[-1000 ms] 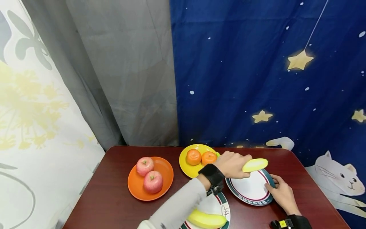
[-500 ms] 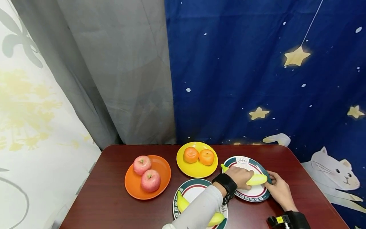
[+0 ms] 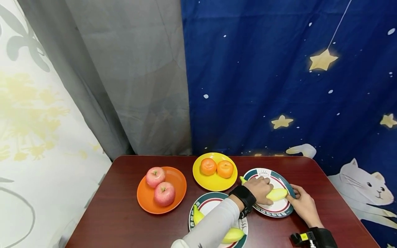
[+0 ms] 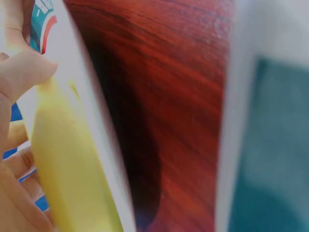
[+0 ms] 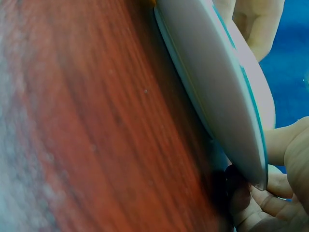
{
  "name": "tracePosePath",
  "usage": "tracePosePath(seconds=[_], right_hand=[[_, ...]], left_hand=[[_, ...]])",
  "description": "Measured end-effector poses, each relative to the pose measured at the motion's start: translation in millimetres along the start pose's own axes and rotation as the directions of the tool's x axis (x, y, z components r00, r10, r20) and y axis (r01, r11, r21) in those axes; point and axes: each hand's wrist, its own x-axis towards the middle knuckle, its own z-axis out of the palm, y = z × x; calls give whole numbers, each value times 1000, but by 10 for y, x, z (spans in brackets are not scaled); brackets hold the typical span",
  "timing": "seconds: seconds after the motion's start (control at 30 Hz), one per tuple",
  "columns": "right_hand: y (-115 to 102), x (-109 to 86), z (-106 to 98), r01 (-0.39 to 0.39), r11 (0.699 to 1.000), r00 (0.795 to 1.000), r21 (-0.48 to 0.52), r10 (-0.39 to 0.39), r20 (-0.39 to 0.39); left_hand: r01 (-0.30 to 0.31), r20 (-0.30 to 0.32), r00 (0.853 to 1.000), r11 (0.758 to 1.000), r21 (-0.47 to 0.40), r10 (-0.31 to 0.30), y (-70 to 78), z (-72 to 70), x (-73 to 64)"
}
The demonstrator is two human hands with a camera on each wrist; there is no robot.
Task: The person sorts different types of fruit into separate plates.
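My left hand (image 3: 260,191) grips a yellow banana (image 3: 277,195) over the white plate (image 3: 276,214) with a green patterned rim at the right. The banana lies low against the plate's surface, one tip showing on each side of the hand. In the left wrist view the thumb (image 4: 31,72) lies along the banana, with fingers on its other side. At the plate's right edge my right hand (image 3: 305,206) pinches the rim between thumb and fingers. The right wrist view shows that plate (image 5: 217,82) from the side, with fingertips under its edge.
A matching plate (image 3: 214,195) holds another banana (image 3: 234,235), partly behind my left sleeve. Two oranges sit on a yellow plate (image 3: 214,186) at the back. On the left, an orange plate (image 3: 180,184) holds two apples. Curtains hang behind the dark red table (image 3: 124,213).
My left hand has moved down with the banana, from above the right plate to its surface. The right hand stays at the rim. The view has shifted slightly.
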Motion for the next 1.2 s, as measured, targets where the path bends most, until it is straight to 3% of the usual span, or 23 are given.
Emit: tracePosePath(seconds=[0.1,0.23,0.37,0.47,0.67,0.93,1.07,1.2], right_hand=[[7,7,-3,-8,1000,1000,-2,8,-1],[14,14,-13,-31,1000,1000,1,31,-1],[27,22,-8,-47,999,999,2,47,8],[43,24,-17,-55,998,998,1,55,23],[87,18,-56,-43,999,999,-17,43,-9],[43,33,-7,-39,999,999,2,39,6],[28,35,15,-44,999,999,2,44,0],[16,43,28,-51,999,999,7,51,8]], left_hand=[[0,13,1000,1000,15,0,-70,-120,-71],[-20,8,1000,1000,22,20,-244,-422,-282],[-80,-67,994,997,20,81,-441,-666,-681],[-134,-115,984,991,11,134,-523,-720,-1030],[-214,-59,976,975,-65,211,-519,-578,-1540],[-167,98,976,956,-243,196,-466,-193,-1979],[-160,97,976,942,-296,196,-469,-17,-2117],[-177,55,979,949,-260,198,-472,96,-2187]])
